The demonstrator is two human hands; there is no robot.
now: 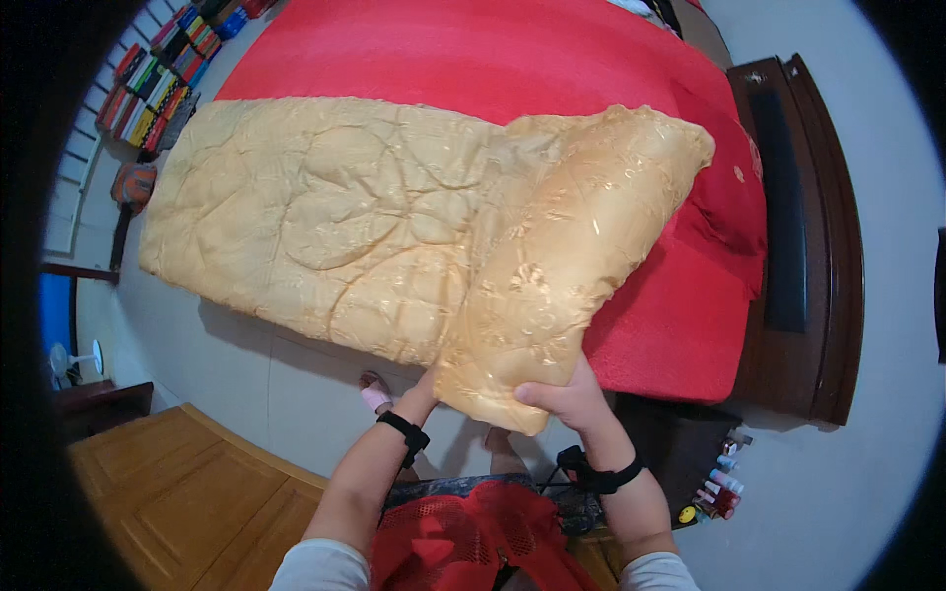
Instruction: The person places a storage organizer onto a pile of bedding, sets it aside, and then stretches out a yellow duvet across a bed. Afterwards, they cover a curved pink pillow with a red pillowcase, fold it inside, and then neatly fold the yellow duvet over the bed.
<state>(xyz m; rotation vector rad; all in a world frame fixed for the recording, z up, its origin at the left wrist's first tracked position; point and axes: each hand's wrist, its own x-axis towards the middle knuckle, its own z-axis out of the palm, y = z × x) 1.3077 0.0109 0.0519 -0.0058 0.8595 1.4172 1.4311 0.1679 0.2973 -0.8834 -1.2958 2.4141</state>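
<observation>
A padded, pale golden quilt with a stitched flower pattern [394, 217] lies across the middle of the frame, on a bed with a bright red cover [473, 49]. Its left part hangs over the bed edge toward the pale floor [256, 374]. The right end of the quilt is folded over, and this folded flap comes down to the lower centre, where both hands hold it.

The right hand [564, 397] grips the lower corner of the flap, thumb on top and the other fingers under the cloth. The left hand [422, 392] is mostly behind the quilt edge; it seems closed on the cloth, but its fingers cannot be seen.

To fold well here, I think both hands should keep the same height and pull the edge straight, so the layers meet evenly and the thick filling does not bunch.

Hard to read: the dark wooden headboard [798, 227] at right is bent by the lens, the small bottles [719, 483] at lower right are too small to tell apart, and the coloured items at upper left are cut by the rim.
</observation>
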